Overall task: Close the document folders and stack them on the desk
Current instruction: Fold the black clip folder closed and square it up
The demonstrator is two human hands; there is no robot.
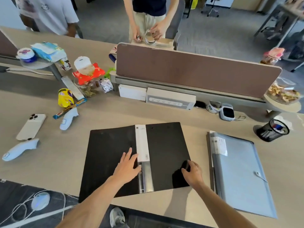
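A black folder [107,155] lies spread open and flat, outer side up, on the desk in front of me, with a white-labelled spine [142,142] down its middle. My left hand [127,165] rests flat on the left cover beside the spine, fingers spread. My right hand [192,171] sits at the right cover's outer edge, fingers curled over it. A closed grey-blue folder [238,171] with an elastic strap lies to the right, clear of both hands.
A phone [31,126] and two white controllers [68,118] lie to the left. A mesh pen cup [272,130] stands at the right. A brown divider [197,71] with a power strip [166,101] runs behind. Two people stand beyond the desk.
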